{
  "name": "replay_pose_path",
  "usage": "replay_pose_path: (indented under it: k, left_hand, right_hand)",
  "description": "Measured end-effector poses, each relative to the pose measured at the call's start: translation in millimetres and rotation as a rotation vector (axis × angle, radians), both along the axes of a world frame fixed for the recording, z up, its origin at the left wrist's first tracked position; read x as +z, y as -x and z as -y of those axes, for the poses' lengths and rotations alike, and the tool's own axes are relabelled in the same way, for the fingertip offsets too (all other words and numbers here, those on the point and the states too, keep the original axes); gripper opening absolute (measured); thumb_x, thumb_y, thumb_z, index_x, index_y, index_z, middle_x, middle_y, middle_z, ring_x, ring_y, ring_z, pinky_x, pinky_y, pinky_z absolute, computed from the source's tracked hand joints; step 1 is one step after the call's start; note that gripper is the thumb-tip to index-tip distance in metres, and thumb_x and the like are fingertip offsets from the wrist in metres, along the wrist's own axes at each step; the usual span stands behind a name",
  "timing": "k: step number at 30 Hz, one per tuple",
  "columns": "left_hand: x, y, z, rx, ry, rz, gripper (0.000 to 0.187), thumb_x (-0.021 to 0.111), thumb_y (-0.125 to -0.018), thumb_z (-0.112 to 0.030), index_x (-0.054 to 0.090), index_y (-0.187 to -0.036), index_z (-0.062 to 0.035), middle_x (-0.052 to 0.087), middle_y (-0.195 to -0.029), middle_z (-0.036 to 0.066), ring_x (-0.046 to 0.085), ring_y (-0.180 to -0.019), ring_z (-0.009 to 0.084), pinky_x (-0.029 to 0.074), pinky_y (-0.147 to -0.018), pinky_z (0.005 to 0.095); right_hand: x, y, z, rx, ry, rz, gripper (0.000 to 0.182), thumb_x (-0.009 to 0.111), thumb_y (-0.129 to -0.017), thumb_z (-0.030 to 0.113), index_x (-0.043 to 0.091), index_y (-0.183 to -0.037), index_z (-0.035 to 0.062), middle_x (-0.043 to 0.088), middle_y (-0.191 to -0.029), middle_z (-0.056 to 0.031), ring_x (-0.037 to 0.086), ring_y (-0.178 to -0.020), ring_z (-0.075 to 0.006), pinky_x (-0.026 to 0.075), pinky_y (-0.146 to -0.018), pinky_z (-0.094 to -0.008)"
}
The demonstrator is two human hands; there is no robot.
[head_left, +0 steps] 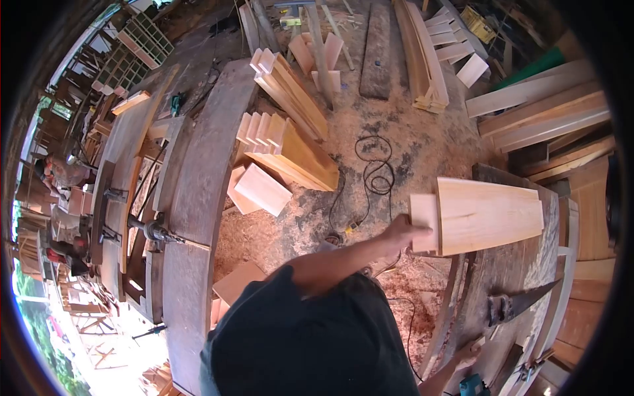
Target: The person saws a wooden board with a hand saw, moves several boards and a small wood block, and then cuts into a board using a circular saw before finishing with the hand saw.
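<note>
My left hand (399, 236) is closed on the near end of a small pale board (423, 210). That board lies partly beneath a wider plank (490, 216) on the right workbench (512, 264). Lower right, over the bench's near part, my right hand (469, 354) has its fingers drawn together; whatever they may hold is too small to make out. A handsaw (522, 303) lies on the bench between the plank and my right hand. Below that hand, a teal power tool (474, 385) shows at the frame's bottom edge.
Stacked boards (290, 152) stand at the left bench's (198, 165) far side. A black cable (376, 168) coils on the sawdust-covered floor. A clamp (155, 231) is fixed on the left. Long timbers (548, 105) lean at right. Another person (63, 173) is at the far left.
</note>
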State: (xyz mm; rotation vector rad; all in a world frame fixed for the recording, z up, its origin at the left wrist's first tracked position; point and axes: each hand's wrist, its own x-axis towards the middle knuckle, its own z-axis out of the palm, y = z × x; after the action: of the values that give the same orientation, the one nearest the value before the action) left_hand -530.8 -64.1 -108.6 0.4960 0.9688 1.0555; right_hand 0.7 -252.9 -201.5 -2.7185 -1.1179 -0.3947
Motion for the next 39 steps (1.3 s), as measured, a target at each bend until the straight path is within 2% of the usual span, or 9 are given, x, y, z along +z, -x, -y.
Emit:
replay_pose_path:
  k: [6,10,16,19,22,28,33,35,39]
  left_hand:
    - [183.2,207.6,34.3,0.082,-0.089,-0.456,0.072,0.080,-0.078,-0.036,0.053,-0.128,0.0083,0.065,-0.112,0.017,0.066,-0.102,0.0260,0.054,-0.090,0.0368]
    - [296.5,287.7,80.7,0.617,-0.085,-0.605,0.051,0.072,-0.079,-0.032,0.062,-0.109,0.0081,0.068,-0.093,0.017,0.069,-0.080,0.0235,0.057,-0.070,0.0322]
    - [364.9,302.4,115.3,0.377,-0.199,-0.994,0.039,0.072,-0.080,-0.026,0.069,-0.099,0.0067,0.071,-0.082,0.011,0.068,-0.067,0.0220,0.053,-0.064,0.0289]
    - [325.0,299.2,83.0,-0.360,-0.006,-1.493,0.040,0.066,-0.090,-0.035,0.070,-0.077,0.0020,0.061,-0.055,0.009,0.061,-0.051,0.0174,0.044,-0.051,0.0341]
    - [188.9,309.1,59.3,-0.464,-0.087,-1.435,0.046,0.061,-0.089,-0.041,0.069,-0.080,0.0029,0.064,-0.064,0.021,0.066,-0.061,0.0355,0.050,-0.062,0.0455]
    - [-60.9,409.1,72.1,-0.269,0.279,-1.440,0.048,0.067,-0.084,-0.043,0.072,-0.085,0.0052,0.071,-0.082,0.025,0.071,-0.081,0.0377,0.055,-0.075,0.0460]
    - [-125.8,469.8,123.1,-0.059,0.414,-1.275,0.043,0.070,-0.084,-0.037,0.072,-0.090,0.0055,0.072,-0.079,0.021,0.071,-0.075,0.0309,0.055,-0.070,0.0419]
    - [-114.2,477.1,135.2,0.065,0.381,-1.173,0.035,0.071,-0.086,-0.029,0.071,-0.093,0.0051,0.071,-0.074,0.013,0.068,-0.067,0.0210,0.052,-0.062,0.0378]
    - [-148.4,517.8,162.7,0.132,0.443,-1.016,0.028,0.073,-0.086,-0.023,0.072,-0.094,0.0038,0.071,-0.076,0.010,0.066,-0.068,0.0180,0.051,-0.062,0.0367]
  right_hand:
    - [-22.0,27.1,15.3,-0.103,-0.186,-0.123,0.046,0.074,-0.084,0.040,0.072,-0.113,0.0045,0.073,-0.104,-0.0183,0.071,-0.091,-0.0339,0.056,-0.082,-0.0421]
    - [-13.9,93.7,11.2,-0.042,-0.229,-0.228,0.047,0.075,-0.084,0.042,0.073,-0.113,0.0049,0.073,-0.105,-0.0161,0.071,-0.091,-0.0316,0.057,-0.081,-0.0400]
    - [-12.8,224.6,-26.2,0.267,-0.207,-0.363,0.049,0.074,-0.088,0.033,0.065,-0.124,0.0004,0.072,-0.107,-0.0176,0.071,-0.094,-0.0307,0.057,-0.077,-0.0392]
    - [-12.6,272.3,-44.7,0.190,-0.066,-0.639,0.043,0.075,-0.087,0.028,0.068,-0.118,-0.0017,0.073,-0.107,-0.0166,0.070,-0.094,-0.0288,0.056,-0.078,-0.0387]
    - [-37.0,290.8,-29.7,0.277,-0.012,-0.709,0.043,0.077,-0.084,0.027,0.069,-0.114,-0.0028,0.073,-0.104,-0.0161,0.070,-0.091,-0.0271,0.055,-0.078,-0.0393]
    - [-55.6,285.0,43.9,0.171,0.071,-0.796,0.039,0.078,-0.080,0.025,0.071,-0.103,-0.0048,0.072,-0.091,-0.0170,0.067,-0.080,-0.0281,0.053,-0.073,-0.0407]
    - [-52.0,270.4,98.2,-0.004,0.420,-0.750,0.034,0.071,-0.083,0.030,0.073,-0.098,0.0000,0.071,-0.078,-0.0138,0.067,-0.072,-0.0267,0.051,-0.067,-0.0408]
    - [-107.9,230.6,140.9,0.523,0.678,-0.244,0.025,0.062,-0.090,0.031,0.075,-0.091,0.0102,0.067,-0.067,-0.0091,0.063,-0.063,-0.0296,0.048,-0.062,-0.0443]
    - [-123.2,224.9,121.9,0.306,0.658,-0.564,0.025,0.059,-0.092,0.031,0.073,-0.084,0.0123,0.063,-0.063,-0.0090,0.059,-0.059,-0.0297,0.046,-0.059,-0.0449]
